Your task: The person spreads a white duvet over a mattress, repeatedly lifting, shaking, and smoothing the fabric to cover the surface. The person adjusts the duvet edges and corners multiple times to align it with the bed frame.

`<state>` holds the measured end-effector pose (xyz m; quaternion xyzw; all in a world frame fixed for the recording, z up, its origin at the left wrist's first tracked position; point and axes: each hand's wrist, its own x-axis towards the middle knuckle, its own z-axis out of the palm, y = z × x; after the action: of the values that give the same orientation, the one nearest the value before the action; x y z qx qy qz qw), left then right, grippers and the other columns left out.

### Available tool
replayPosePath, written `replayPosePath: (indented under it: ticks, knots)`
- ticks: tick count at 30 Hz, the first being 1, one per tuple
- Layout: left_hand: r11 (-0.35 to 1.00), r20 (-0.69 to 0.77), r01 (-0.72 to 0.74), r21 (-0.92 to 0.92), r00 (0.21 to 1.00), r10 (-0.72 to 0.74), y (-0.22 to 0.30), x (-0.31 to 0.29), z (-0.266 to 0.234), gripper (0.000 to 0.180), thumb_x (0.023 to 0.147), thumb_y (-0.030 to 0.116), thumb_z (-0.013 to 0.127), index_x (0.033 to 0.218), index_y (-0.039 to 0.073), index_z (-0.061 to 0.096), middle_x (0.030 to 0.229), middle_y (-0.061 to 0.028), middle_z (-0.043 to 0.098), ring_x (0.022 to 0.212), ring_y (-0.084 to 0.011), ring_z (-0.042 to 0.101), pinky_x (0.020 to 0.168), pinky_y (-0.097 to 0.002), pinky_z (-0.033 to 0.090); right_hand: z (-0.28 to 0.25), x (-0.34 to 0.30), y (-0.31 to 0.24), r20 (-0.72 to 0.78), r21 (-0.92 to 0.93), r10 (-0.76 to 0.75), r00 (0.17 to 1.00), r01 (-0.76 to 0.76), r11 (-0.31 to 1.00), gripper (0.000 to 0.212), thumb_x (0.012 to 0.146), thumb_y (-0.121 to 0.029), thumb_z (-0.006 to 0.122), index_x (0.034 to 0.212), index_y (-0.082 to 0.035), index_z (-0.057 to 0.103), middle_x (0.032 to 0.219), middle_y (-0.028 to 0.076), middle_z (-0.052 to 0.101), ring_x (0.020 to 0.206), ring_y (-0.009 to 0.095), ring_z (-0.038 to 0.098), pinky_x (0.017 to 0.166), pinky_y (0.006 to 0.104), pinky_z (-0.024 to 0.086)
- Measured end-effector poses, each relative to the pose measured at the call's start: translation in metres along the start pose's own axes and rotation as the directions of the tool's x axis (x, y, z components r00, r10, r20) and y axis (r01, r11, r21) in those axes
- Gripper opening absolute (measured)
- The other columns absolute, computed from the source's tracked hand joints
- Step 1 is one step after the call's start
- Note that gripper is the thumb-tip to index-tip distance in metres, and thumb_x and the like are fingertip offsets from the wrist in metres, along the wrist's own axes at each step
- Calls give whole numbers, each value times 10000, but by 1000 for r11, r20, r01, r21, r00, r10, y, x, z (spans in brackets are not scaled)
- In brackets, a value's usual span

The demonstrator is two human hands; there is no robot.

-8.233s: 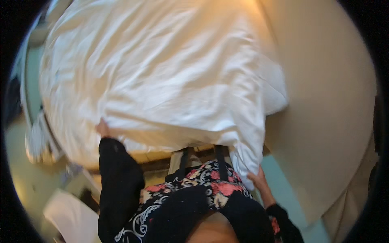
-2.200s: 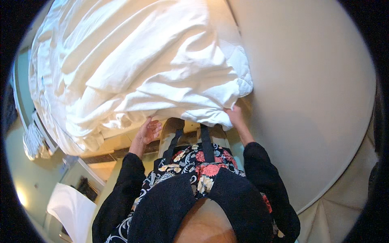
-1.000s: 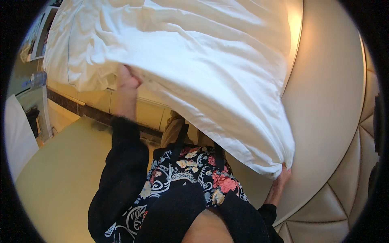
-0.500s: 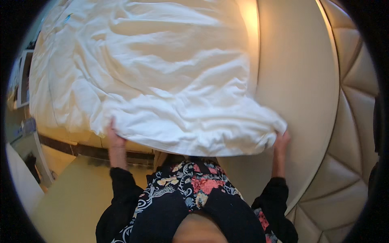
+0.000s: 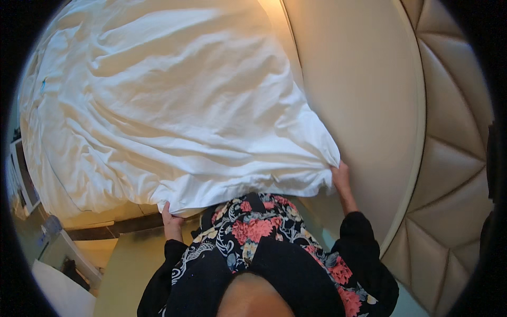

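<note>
A wide white sheet (image 5: 200, 100) lies over the bed, wrinkled, with folds fanning toward its near edge. My left hand (image 5: 172, 221) grips that edge at the near side, left of my body. Farther right, my right hand (image 5: 340, 173) is closed on the sheet's corner beside the headboard. Between both hands the edge is drawn tight across my front. Cloth hides some of my fingertips.
A smooth beige headboard (image 5: 364, 105) curves along the right, with quilted tan wall panels (image 5: 449, 174) beyond it. The dark bed base (image 5: 105, 231) shows below the sheet. At the left stand a white-framed piece of furniture (image 5: 79, 259) and a white object (image 5: 60, 288).
Both hands have pulled the sheet edge closer to my body, stretching it flatter. My left hand is lower, and the right has shifted left. The view has turned somewhat.
</note>
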<state>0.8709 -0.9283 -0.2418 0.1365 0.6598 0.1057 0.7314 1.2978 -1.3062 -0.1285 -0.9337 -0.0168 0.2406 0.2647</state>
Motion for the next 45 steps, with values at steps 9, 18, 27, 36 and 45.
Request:
replayPosePath:
  ticks: [9, 18, 27, 36, 45]
  knots:
    - [949, 228, 110, -295, 973, -42, 44, -91, 57, 489, 826, 328, 361, 1217, 40, 314, 1224, -148, 363, 1114, -324, 350, 924, -492, 265, 28, 42, 52, 360, -246, 84, 929, 8, 969, 484, 647, -226, 599, 1063, -20, 464, 990, 160, 541, 923, 252, 520, 764, 356, 397]
    - [976, 124, -44, -216, 990, 72, 65, -141, 69, 503, 832, 320, 368, 1244, 51, 266, 1265, -136, 308, 1137, -311, 325, 929, -489, 260, 130, 146, -50, -338, -221, -113, 934, 38, 975, 577, 614, -300, 640, 1079, -29, 430, 991, 146, 517, 919, 303, 475, 763, 382, 381]
    - [981, 33, -43, -190, 998, 50, 64, -137, 57, 507, 828, 315, 391, 1239, 39, 276, 1258, -136, 319, 1134, -307, 327, 935, -480, 256, 129, 196, -44, -439, -363, -295, 849, 133, 922, 364, 679, -330, 564, 912, -51, 543, 924, 126, 538, 876, 283, 489, 733, 381, 382]
    - [976, 96, -18, -217, 995, 40, 62, -134, 54, 507, 835, 322, 379, 1243, 42, 270, 1267, -132, 307, 1147, -294, 311, 952, -465, 229, 138, 209, -120, 236, 205, -116, 965, 68, 976, 523, 680, -448, 582, 914, 19, 556, 879, 126, 575, 782, 213, 546, 709, 290, 414]
    - [970, 32, -45, -241, 998, 54, 62, -129, 51, 498, 847, 316, 355, 1250, 41, 249, 1259, -147, 311, 1141, -300, 317, 945, -463, 246, 162, 212, -142, -117, 396, -194, 974, 225, 890, 433, 619, -281, 634, 876, 46, 517, 772, 181, 566, 724, 279, 547, 665, 326, 434]
